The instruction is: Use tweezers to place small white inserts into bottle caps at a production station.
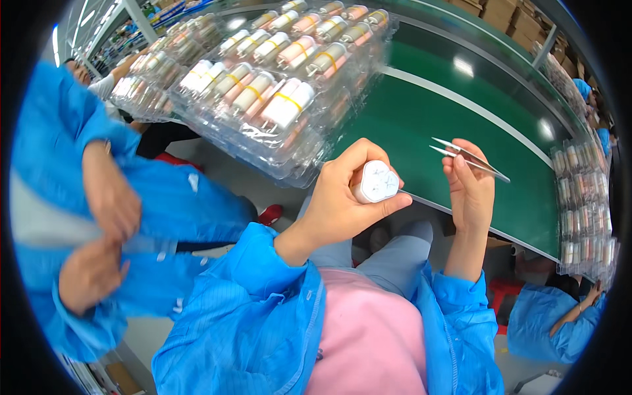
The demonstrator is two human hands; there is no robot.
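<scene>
My left hand (336,204) is wrapped around a short white cylinder with a three-lobed end (378,181). That end faces up and carries small marks or slots that I cannot make out. To its right, my right hand (471,187) grips a pair of metal tweezers (487,170). The tweezers' pale tips are apart, point left and stay clear of the cylinder. Both hands are raised near the close edge of a green conveyor belt (454,108).
Clear plastic trays (296,155) are stacked at the far left, holding white, pink and grey cylinders in yellow bands. Similar trays (586,197) stand at the right. A co-worker in a blue coat (59,171) is close on my left; another person (553,322) sits at the right.
</scene>
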